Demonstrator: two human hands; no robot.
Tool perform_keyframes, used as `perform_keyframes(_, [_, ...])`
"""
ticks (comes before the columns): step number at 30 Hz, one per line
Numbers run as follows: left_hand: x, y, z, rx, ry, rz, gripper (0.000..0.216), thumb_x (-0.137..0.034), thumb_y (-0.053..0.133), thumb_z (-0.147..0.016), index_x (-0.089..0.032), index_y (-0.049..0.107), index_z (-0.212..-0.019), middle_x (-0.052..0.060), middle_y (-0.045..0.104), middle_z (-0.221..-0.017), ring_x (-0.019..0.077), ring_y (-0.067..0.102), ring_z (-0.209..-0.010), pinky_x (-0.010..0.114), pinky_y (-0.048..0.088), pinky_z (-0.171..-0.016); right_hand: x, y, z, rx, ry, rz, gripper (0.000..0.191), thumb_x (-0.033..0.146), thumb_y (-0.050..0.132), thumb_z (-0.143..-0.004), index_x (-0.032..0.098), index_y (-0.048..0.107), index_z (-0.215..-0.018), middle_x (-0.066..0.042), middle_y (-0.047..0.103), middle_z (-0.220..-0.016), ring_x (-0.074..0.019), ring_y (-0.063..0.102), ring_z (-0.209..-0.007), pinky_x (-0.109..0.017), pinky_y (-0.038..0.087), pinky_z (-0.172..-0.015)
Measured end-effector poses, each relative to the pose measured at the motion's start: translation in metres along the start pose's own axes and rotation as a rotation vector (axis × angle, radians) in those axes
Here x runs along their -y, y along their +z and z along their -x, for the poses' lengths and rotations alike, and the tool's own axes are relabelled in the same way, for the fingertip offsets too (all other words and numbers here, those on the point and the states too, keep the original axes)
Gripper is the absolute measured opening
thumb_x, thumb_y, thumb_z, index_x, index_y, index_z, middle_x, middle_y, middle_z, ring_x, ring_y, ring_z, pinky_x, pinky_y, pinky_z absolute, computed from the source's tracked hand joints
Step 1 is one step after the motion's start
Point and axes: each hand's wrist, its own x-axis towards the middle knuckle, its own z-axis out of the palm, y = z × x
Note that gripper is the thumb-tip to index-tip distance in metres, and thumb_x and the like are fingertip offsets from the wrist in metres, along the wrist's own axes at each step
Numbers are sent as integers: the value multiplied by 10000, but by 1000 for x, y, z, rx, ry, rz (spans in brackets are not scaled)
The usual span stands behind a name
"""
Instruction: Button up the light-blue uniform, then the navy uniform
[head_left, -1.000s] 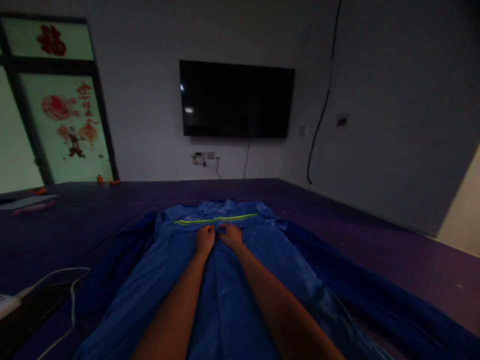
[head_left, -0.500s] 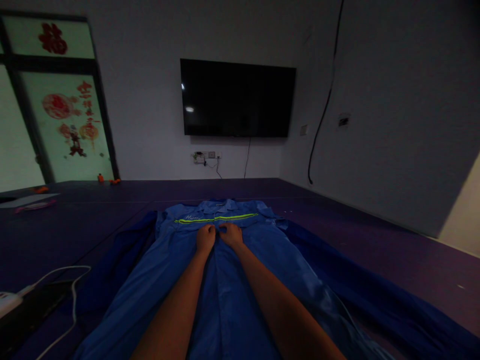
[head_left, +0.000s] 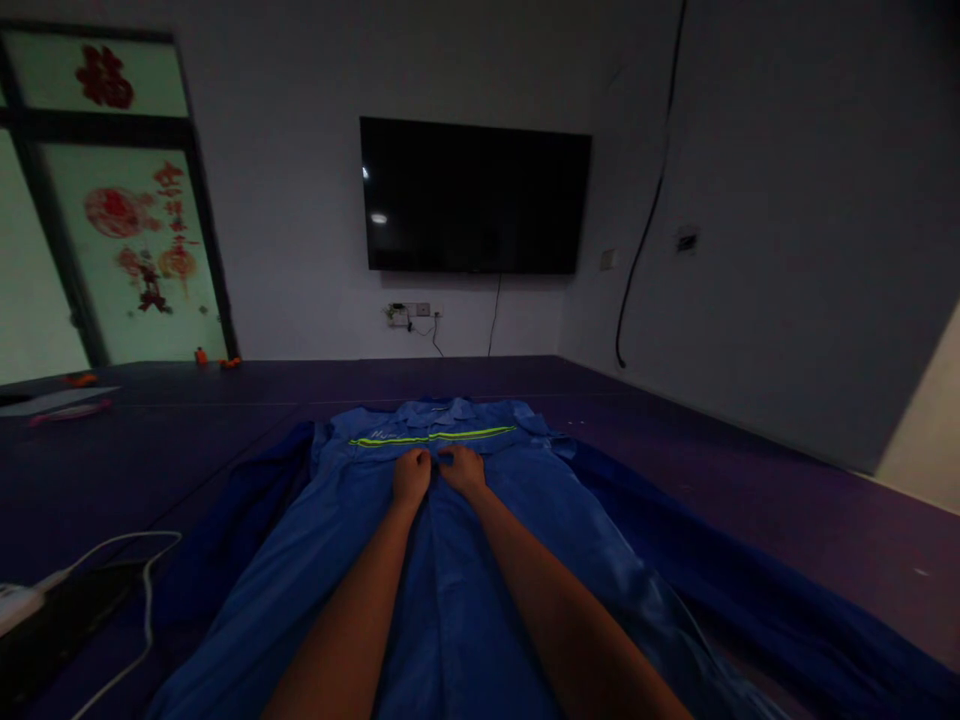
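A blue work jacket (head_left: 525, 490) lies spread out, front up, with its collar (head_left: 439, 410) at the far end. Across its chest runs a yellow-green stripe (head_left: 472, 433), with pale lettering at the left. Just below that stripe, my left hand (head_left: 412, 476) is closed on the cloth at the front opening. Close beside it, my right hand (head_left: 462, 470) pinches the opening's other side with curled fingers. The fingertips are small and dim, so any button between them cannot be made out. Darker blue sleeves (head_left: 660, 510) stretch out on both sides.
Purple flooring (head_left: 247, 400) surrounds the jacket. At the lower left, a white cable (head_left: 148, 600) runs from a white plug or power strip (head_left: 19, 605) beside a dark flat item. Small orange objects (head_left: 230, 362) sit near the glass door. A television (head_left: 476, 197) hangs on the wall ahead.
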Motion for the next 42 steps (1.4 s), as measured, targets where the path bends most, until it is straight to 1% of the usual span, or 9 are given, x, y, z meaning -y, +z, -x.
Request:
perform_keyframes(11, [0, -1, 1, -8, 6, -32, 280, -202, 410, -839, -141, 625, -670, 52, 649, -703, 128, 563, -665, 211, 316, -574, -2, 1, -1, 2, -7, 10, 284, 256, 529, -723, 291, 633, -985, 15, 648, -1039, -186, 551, -1016, -323, 333, -934])
perform_keyframes(20, [0, -1, 1, -21, 12, 10, 264, -184, 422, -825, -139, 640, -683, 46, 636, -671, 127, 558, -646, 222, 333, -602, -1, -1, -1, 6, -2, -10, 291, 234, 531, -710, 291, 639, -974, 16, 646, -1047, -184, 557, -1009, -314, 329, -935])
perform_keyframes(30, [-1, -1, 0, -8, 12, -6, 277, -202, 412, -837, -130, 623, -671, 49, 640, -690, 121, 550, -642, 207, 319, -573, -1, 1, -1, 9, -12, 23, 291, 267, 507, -731, 285, 629, -994, 11, 638, -1062, -182, 546, -1025, -318, 326, -930])
perform_keyframes(39, [0, -1, 1, -9, 11, 2, 281, -204, 406, -844, -126, 629, -691, 55, 642, -700, 124, 557, -654, 214, 320, -581, -2, 2, -1, 5, -6, 5, 290, 291, 529, -715, 275, 633, -985, 4, 640, -1060, -201, 543, -1027, -338, 321, -934])
perform_keyframes(42, [0, -1, 0, -9, 3, 8, 273, -199, 414, -840, -127, 631, -691, 51, 642, -697, 122, 557, -651, 214, 319, -583, -2, 2, -1, 1, -9, -6, 288, 272, 535, -706, 276, 636, -975, 7, 642, -1053, -197, 545, -1022, -338, 319, -938])
